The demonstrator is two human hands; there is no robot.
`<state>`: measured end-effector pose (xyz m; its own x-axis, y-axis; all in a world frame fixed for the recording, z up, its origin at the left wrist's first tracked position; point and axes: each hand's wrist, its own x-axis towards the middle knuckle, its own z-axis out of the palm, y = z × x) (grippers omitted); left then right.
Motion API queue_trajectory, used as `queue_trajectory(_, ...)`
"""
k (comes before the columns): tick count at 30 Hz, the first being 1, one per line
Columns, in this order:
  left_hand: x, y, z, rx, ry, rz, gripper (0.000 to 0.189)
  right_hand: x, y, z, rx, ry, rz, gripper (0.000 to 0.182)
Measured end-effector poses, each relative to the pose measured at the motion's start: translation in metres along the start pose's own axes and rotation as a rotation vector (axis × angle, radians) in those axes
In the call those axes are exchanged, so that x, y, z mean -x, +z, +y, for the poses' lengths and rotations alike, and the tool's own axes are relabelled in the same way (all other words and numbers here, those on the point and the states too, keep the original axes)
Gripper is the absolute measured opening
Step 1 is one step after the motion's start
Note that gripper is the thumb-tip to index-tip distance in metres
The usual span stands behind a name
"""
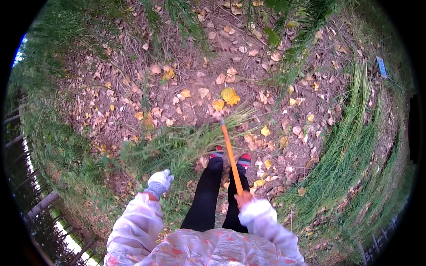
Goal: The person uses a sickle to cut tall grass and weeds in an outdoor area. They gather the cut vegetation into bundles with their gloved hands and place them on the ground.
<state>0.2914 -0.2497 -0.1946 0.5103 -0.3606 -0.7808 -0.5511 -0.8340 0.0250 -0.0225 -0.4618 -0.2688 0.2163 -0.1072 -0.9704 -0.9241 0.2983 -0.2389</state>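
Observation:
My left hand (pixel 160 182), in a white knitted glove, is held out over greenery with its fingers partly curled. Whether anything is inside the fingers cannot be made out. My bare right hand (pixel 244 199) grips the lower end of an orange tool handle (pixel 230 156). The handle points away from me and ends in a grey metal tip; any blade there is blurred against the ground. Just beyond my feet and the left hand, a bunch of green stalks (pixel 186 143) lies crosswise, leafy tops to the left and pale stalk ends to the right.
Rows of laid green stalks (pixel 342 156) stretch along the right. Standing green plants (pixel 299 50) rise ahead, with more growth (pixel 63 149) at left. Fallen yellow leaves (pixel 230 96) cover the soil. My red-striped shoes (pixel 244 160) stand near the bunch. A blue object (pixel 382 67) lies far right.

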Motion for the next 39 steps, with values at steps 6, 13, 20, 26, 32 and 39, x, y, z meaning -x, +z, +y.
queue_trajectory(6,0.067,-0.045,0.002,-0.025,-0.205,-0.125,0.029,0.045,-0.003,-0.005,0.217,-0.174,0.219,0.031)
queue_trajectory(13,0.061,-0.085,-0.009,-0.272,0.025,0.292,0.022,0.063,0.0,-0.08,0.146,-0.461,0.595,0.031)
queue_trajectory(20,-0.039,-0.115,0.065,-0.475,0.343,0.422,0.013,-0.013,-0.032,-0.151,-0.105,-0.518,0.511,0.027)
queue_trajectory(26,-0.118,-0.168,0.128,-0.353,0.457,0.671,0.043,0.044,-0.033,-0.132,0.269,-0.527,0.314,0.028)
queue_trajectory(32,-0.201,-0.154,0.079,-0.603,0.118,0.703,0.058,0.077,-0.042,-0.065,0.461,-0.575,0.224,0.033)
queue_trajectory(39,-0.135,-0.121,0.049,-0.592,0.104,-0.037,0.023,0.026,-0.062,-0.008,0.396,-0.655,0.187,0.03)
